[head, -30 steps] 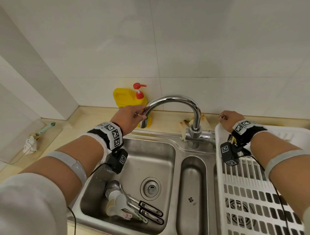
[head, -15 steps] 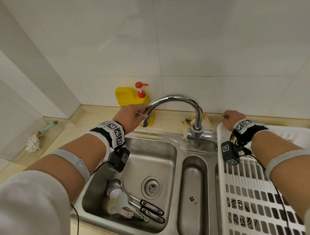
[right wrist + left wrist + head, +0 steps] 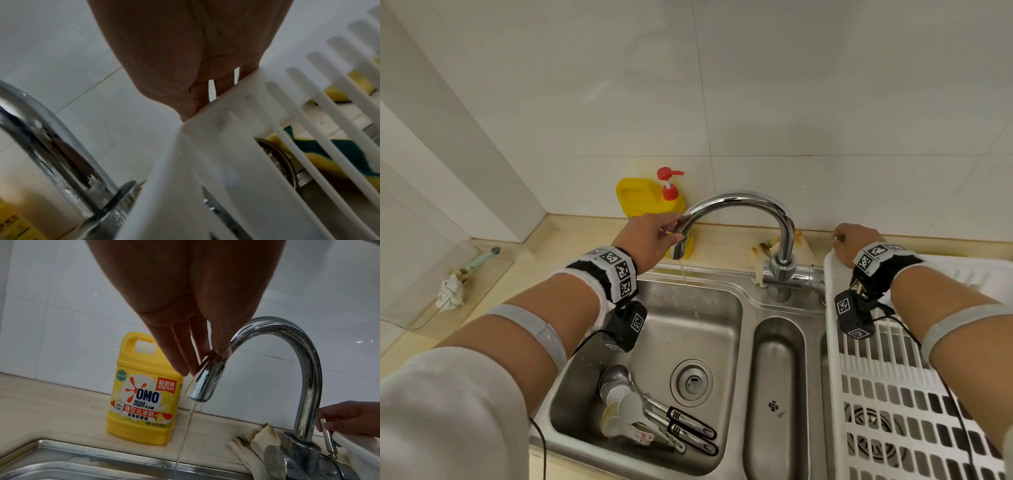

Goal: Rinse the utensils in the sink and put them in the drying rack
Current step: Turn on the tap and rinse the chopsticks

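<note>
Centrally, a stainless steel sink (image 3: 726, 308) is shown in the head view, its left basin walled by smooth rounded edges, with bare metal around the round drain (image 3: 691, 382); a narrow oval trough (image 3: 774, 394) is set between basin and white plastic drying rack (image 3: 893, 404), whose slatted floor fills the lower right of the frame; its left rim is seen just beside the faucet base. The utensils (image 3: 650, 414), several spoons with pale bowls and black-banded metal handles, are piled at the lower left of the basin, bowls toward the left wall, handles angled toward the lower right. A chrome gooseneck faucet (image 3: 756, 209) is arched over the basin's back edge; a thin stream of water (image 3: 185, 434) is seen falling from its spout. The left hand (image 3: 650, 236) is extended forward, wrist up, and the spout is clasped near its tip between the fingers (image 3: 185, 356) and thumb. The right hand (image 3: 854, 240) is reached over the rack's upper left corner; in the left wrist view its curled fingers are closed on a slim metal lever (image 3: 329, 441) beside the faucet stem. A yellow dish soap bottle (image 3: 144, 389) with red pump stands against the tiled wall behind the spout; stained folded rags (image 3: 252, 444) lie at the faucet base; a crumpled cloth (image 3: 450, 294) lies at middle left.
</note>
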A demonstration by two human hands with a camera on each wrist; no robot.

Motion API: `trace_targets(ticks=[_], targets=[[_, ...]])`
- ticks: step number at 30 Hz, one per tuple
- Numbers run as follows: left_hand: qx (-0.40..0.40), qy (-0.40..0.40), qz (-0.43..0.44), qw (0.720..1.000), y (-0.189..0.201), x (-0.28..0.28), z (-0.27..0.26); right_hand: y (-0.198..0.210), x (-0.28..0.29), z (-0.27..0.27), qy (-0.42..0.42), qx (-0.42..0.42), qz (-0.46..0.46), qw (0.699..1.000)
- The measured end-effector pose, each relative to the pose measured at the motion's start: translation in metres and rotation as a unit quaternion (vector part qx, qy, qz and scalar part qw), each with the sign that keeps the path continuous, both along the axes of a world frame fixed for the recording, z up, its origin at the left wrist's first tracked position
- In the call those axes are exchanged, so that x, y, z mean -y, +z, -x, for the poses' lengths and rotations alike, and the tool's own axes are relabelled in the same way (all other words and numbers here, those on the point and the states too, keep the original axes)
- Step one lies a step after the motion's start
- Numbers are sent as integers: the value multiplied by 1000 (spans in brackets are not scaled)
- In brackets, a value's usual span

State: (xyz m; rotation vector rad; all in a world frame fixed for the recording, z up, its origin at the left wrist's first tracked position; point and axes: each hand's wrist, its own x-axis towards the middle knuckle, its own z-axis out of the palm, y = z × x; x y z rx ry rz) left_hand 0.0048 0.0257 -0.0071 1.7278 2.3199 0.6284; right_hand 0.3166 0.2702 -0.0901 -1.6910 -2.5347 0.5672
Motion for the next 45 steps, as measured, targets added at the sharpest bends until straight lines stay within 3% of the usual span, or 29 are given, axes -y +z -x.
trace_targets(ticks=[20, 24, 29, 35, 40, 45], targets=[[6, 13, 1, 1000, 2, 2, -6, 4, 8, 1, -31, 0, 8, 1000], [17, 18, 5, 1000, 2, 4, -8, 10, 14, -5, -79, -36, 11, 996], [18, 11, 12, 1000, 6, 10, -12, 23, 30, -9, -65, -99, -45, 992], [47, 14, 18, 999, 8, 19, -19, 54, 74, 11, 15, -117, -34, 992], [78, 28, 27, 996, -1, 38, -22, 64, 125, 41, 126, -103, 39, 986], [25, 64, 92, 993, -33, 82, 3, 47, 183, 87, 264, -45, 102, 958]])
